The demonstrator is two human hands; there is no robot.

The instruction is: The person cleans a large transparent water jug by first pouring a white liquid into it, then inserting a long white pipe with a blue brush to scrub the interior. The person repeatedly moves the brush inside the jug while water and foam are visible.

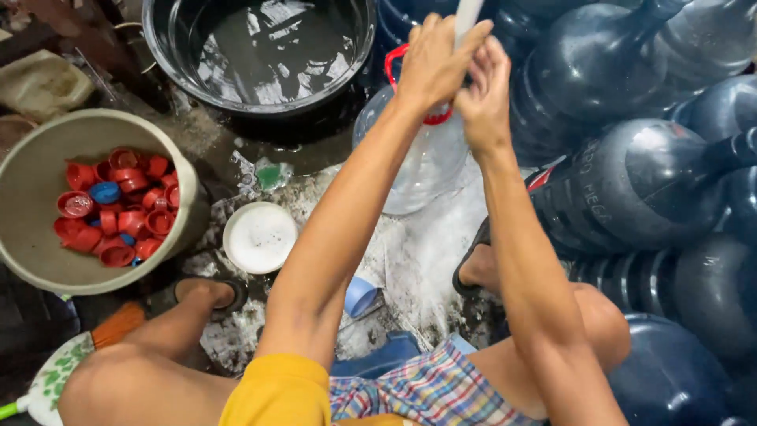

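Nearest lie a small light-blue plastic cup (360, 296) on its side on the wet, soapy floor (418, 260) and a round white bowl of suds (259, 237) to its left, with a beige plastic basin of red and blue bottle caps (47, 260) at far left. Beyond them the left hand (432, 63) and right hand (482, 99) are both closed around a white rod (467, 17) standing in the neck of a clear plastic water jug with a red handle (422, 162) at centre. Dark blue water jugs (631, 197) crowd close on the right, and a black tub of water (264, 51) sits farthest back.
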